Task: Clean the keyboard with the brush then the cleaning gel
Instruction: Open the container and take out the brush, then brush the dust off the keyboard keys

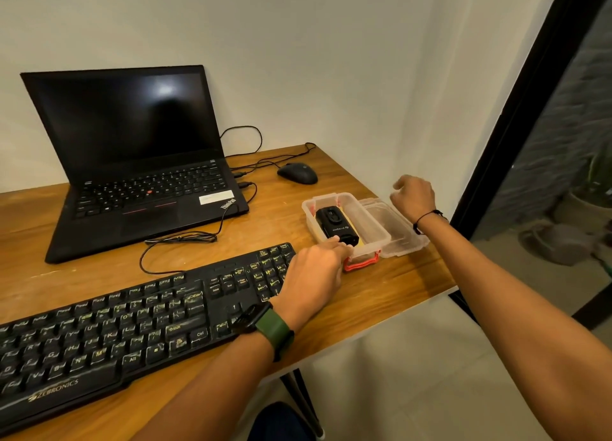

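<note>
A dusty black keyboard [109, 328] lies across the near left of the wooden desk [288, 209]. Beside its right end stands an open clear plastic box [367, 222] with red clips. Inside it lies a black case [334, 227] on something yellow. My left hand [314, 275] reaches over the keyboard's number pad, and its fingertips touch the near end of the black case. My right hand [414, 195] hovers above the box's clear lid [394, 228], fingers loosely curled and holding nothing. No brush or gel shows as such.
A black laptop [132, 162] stands open at the back left, cables trailing from its right side. A black mouse [298, 173] rests at the back right. The desk's right edge runs just past the box. A dark door frame [516, 116] stands to the right.
</note>
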